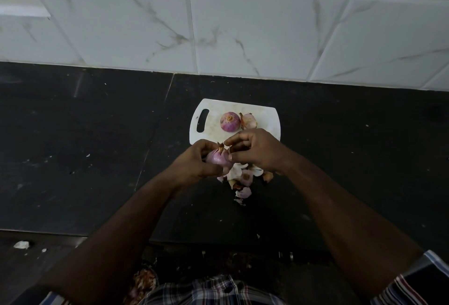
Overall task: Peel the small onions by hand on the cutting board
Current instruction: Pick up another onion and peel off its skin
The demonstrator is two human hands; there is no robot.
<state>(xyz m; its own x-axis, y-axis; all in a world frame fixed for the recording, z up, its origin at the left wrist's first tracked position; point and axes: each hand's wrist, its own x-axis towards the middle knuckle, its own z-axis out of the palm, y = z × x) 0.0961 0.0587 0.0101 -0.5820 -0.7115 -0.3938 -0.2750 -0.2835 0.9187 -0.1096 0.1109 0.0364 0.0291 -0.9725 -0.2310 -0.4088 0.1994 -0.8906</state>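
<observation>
My left hand grips a small purple onion just in front of the white cutting board. My right hand pinches the dry skin near the onion's brown tip. A peeled purple onion lies on the board, with a paler onion touching it on the right. A heap of torn onion skins lies on the counter under my hands.
The board sits on a dark stone counter against a white marbled tile wall. Small skin scraps dot the counter, and a pale scrap lies near the front edge at left.
</observation>
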